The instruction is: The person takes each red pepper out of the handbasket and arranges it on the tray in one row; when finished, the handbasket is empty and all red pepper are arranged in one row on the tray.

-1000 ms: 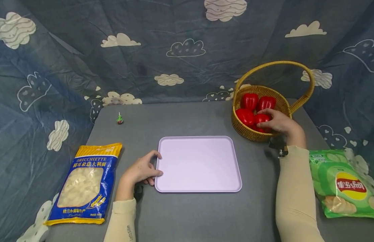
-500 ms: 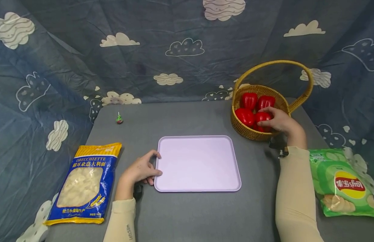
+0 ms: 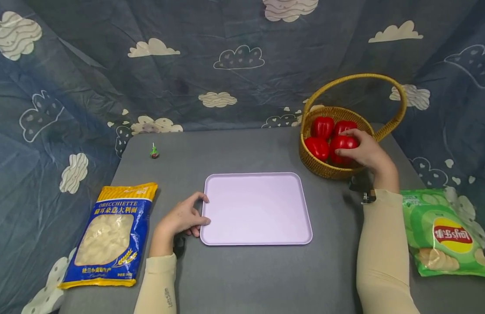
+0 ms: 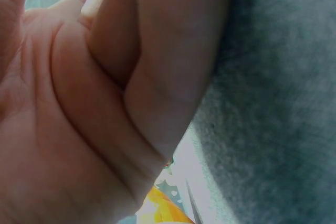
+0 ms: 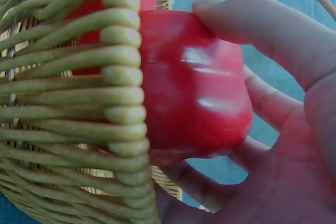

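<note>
In the head view my right hand (image 3: 369, 152) grips a red bell pepper (image 3: 342, 146) at the front right of the wicker basket (image 3: 325, 170). The right wrist view shows that pepper (image 5: 191, 85) partly above the basket rim (image 5: 123, 72), thumb on one side and fingers on the other. Three more bell peppers lie in the basket, including one at front left (image 3: 316, 148). My left hand (image 3: 179, 218) holds the left edge of a lilac tray (image 3: 256, 209), thumb and index finger over its rim. Its palm (image 4: 79, 124) fills much of the left wrist view.
A blue and yellow bag of orecchiette (image 3: 105, 237) lies left of the tray. To the right of the right sleeve is a green bag of chips (image 3: 442, 233). A small green object (image 3: 154, 151) sits at the back left. Cloud-patterned cloth (image 3: 187, 87) hangs behind the table.
My right hand has raised the front-right bell pepper a little, so it stands higher over the basket rim. The left hand keeps its hold on the tray. The head view has shifted slightly.
</note>
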A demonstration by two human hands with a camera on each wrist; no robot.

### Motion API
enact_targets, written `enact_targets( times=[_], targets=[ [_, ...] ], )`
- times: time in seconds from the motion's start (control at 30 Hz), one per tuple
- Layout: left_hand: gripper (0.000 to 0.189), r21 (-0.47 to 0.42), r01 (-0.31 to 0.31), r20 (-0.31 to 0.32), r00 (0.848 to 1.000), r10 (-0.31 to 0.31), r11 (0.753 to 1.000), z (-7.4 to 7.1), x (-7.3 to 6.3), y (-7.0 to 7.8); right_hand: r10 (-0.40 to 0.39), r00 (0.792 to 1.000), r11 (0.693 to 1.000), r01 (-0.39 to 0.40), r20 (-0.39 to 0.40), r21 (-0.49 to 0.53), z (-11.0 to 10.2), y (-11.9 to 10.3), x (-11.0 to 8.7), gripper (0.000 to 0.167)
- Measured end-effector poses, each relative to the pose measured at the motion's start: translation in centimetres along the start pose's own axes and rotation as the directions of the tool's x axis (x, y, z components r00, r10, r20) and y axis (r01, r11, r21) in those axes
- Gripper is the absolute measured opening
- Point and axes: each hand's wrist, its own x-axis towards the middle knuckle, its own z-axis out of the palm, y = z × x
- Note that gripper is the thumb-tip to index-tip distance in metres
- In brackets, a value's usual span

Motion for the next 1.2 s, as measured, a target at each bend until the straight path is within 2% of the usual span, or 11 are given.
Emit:
enact_targets(
  times=[0.17, 0.3, 0.5, 0.87, 1.03, 1.2],
  targets=[
    [0.056, 0.000, -0.024, 0.004, 1.000, 0.024, 1.000, -0.3, 0.3, 0.1, -0.034, 0.997, 0.998, 0.038, -0.068, 0.057, -0.1, -0.3, 0.2, 0.084],
    [0.056, -0.005, -0.021, 0.010, 1.000, 0.021, 1.000, -0.5, 0.6, 0.2, -0.046, 0.993, 0.995, 0.056, -0.111, 0.087, -0.1, -0.8, 0.1, 0.082],
    [0.057, -0.012, -0.013, 0.021, 1.000, 0.013, 1.000, -0.5, 0.5, 0.1, -0.064, 0.988, 0.993, 0.077, -0.138, 0.093, 0.0, -1.7, -0.6, 0.079],
    [0.056, -0.014, -0.010, 0.011, 1.000, 0.010, 1.000, -0.1, 0.1, -0.1, -0.110, 0.991, 0.990, 0.116, -0.072, 0.078, 1.2, -5.4, -3.3, 0.077],
    [0.057, -0.012, -0.003, 0.004, 1.000, 0.003, 1.000, 0.0, 0.0, -0.1, -0.153, 0.987, 0.984, 0.156, -0.038, 0.084, 3.0, -7.9, -4.2, 0.079],
    [0.057, -0.019, -0.008, 0.005, 1.000, 0.008, 1.000, 0.0, -0.1, -0.1, -0.168, 0.986, 0.977, 0.168, -0.011, 0.135, 5.3, -10.4, -4.5, 0.081]
  ],
)
